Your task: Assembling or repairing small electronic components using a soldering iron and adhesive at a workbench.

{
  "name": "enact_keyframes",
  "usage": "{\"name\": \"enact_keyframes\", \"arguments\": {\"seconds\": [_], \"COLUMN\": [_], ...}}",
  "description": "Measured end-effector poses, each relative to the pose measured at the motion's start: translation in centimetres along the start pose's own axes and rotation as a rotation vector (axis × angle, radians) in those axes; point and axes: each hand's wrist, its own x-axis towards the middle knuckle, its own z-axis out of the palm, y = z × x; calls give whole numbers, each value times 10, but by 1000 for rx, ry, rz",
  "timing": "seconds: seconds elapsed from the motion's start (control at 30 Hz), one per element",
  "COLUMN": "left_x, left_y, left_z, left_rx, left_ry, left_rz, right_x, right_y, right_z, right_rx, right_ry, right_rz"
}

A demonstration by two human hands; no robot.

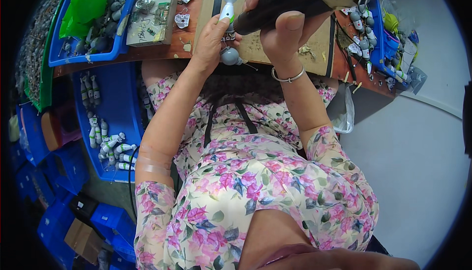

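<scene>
My left hand [210, 44] is closed around a small white figure-like part [226, 12] with a green mark. A grey ball [229, 56] with a thin wire hangs just below those fingers and looks joined to the part. In my right hand [290, 36] is a thick black electric screwdriver [275, 8] with tan tape around its rear. Its fingers wrap the far side while the thumb stands up. The driver's narrow end points left at the white part, close to the left fingers; whether it touches cannot be seen.
A blue bin [87, 59] with grey balls and green plastic stands at the left, beside a box [150, 19] with small metal bits. White shell pieces [182, 20] lie on the worktable. Lower left, another blue bin [114, 169] holds similar white parts; more fill a blue bin [377, 34] at right.
</scene>
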Motion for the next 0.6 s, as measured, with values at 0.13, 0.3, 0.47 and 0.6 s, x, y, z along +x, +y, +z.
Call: {"name": "enact_keyframes", "arguments": {"seconds": [0.13, 0.3, 0.47, 0.6], "left_x": [-3, 1, -1, -1], "left_y": [1, -3, -3, -2], "left_z": [3, 2, 2, 4], "left_rx": [18, 16, 6, 11], "left_ry": [40, 11, -16, -3], "left_rz": [6, 47, 57, 45], "right_x": [-7, -24, -23, -22], "right_y": [-4, 10, 4, 16], "right_z": [1, -2, -1, 4], "right_rx": [19, 359, 233, 228], "right_ry": [-42, -134, -212, -236], "right_rz": [42, 211, 239, 167]}}
